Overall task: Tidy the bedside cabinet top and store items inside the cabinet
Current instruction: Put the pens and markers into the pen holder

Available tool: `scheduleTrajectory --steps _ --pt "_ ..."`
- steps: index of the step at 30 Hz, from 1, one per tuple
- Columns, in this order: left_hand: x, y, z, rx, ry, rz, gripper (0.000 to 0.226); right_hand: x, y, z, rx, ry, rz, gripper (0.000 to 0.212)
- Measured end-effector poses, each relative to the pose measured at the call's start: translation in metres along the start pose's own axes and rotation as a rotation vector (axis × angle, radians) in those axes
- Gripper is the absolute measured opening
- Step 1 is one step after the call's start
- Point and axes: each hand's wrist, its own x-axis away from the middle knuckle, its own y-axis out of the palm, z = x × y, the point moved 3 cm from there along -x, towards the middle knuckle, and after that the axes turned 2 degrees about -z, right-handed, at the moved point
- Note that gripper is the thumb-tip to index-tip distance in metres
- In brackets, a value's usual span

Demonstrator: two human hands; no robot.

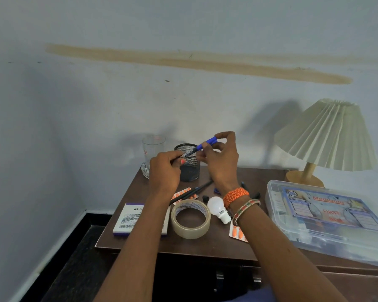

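Note:
Both hands are raised over the back of the brown cabinet top [205,245]. My left hand [165,171] pinches the lower end of a blue pen [202,146]; my right hand [222,161] pinches its blue upper end. The pen slants above a black mesh pen holder [190,168]. On the top lie several dark pens [194,191], a roll of clear tape [190,219], a white bulb [217,207], orange pill strips [238,233] and a white card box [129,219].
A drinking glass [152,153] stands left of the holder, near the wall. A clear first-aid box [327,216] fills the right side, with a pleated lamp [327,136] behind it. Dark floor lies left of the cabinet.

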Motion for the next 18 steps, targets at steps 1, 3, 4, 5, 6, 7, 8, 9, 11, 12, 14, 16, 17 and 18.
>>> scheduleTrajectory --steps 1,3,4,5,6,7,8,9,11,12,14,16,17,18 --pt "-0.002 0.001 -0.002 0.009 -0.02 -0.013 0.028 -0.004 0.0 -0.002 0.024 -0.034 0.022 0.025" --pt "-0.005 0.001 -0.005 0.012 -0.053 -0.002 0.034 -0.013 0.001 -0.01 0.103 -0.166 0.075 0.022" --pt "-0.006 0.0 -0.006 0.01 -0.08 0.025 0.037 -0.02 0.001 -0.016 0.15 -0.241 0.106 0.02" --pt "-0.008 -0.002 -0.008 0.006 -0.108 0.057 0.039 -0.028 0.001 -0.022 0.196 -0.31 0.133 0.019" --pt "-0.009 -0.005 -0.01 -0.004 -0.124 0.09 0.04 -0.036 0.002 -0.027 0.237 -0.364 0.147 0.017" --pt "-0.011 -0.008 -0.013 -0.013 -0.131 0.117 0.039 -0.045 0.003 -0.03 0.28 -0.401 0.146 0.015" --pt "-0.013 -0.011 -0.014 -0.018 -0.131 0.137 0.038 -0.053 0.005 -0.031 0.324 -0.421 0.132 0.013" --pt "-0.014 -0.013 -0.015 -0.018 -0.131 0.15 0.037 -0.06 0.009 -0.029 0.364 -0.424 0.116 0.012" --pt "-0.015 -0.017 -0.017 -0.028 -0.132 0.148 0.037 -0.072 0.017 -0.02 0.402 -0.39 0.082 0.011" --pt "-0.016 -0.018 -0.019 -0.05 -0.13 0.14 0.036 -0.077 0.022 -0.013 0.409 -0.359 0.065 0.01" --pt "-0.015 -0.017 -0.025 -0.14 -0.122 0.114 0.036 -0.084 0.031 0.002 0.44 -0.299 0.031 0.01" --pt "-0.015 -0.014 -0.032 -0.271 -0.088 0.069 0.037 -0.092 0.04 0.02 0.505 -0.231 -0.017 0.009" --pt "-0.015 -0.013 -0.035 -0.321 -0.073 0.047 0.037 -0.096 0.045 0.027 0.555 -0.191 -0.053 0.009" --pt "-0.016 -0.012 -0.037 -0.348 -0.065 0.031 0.037 -0.1 0.049 0.033 0.614 -0.158 -0.097 0.009"
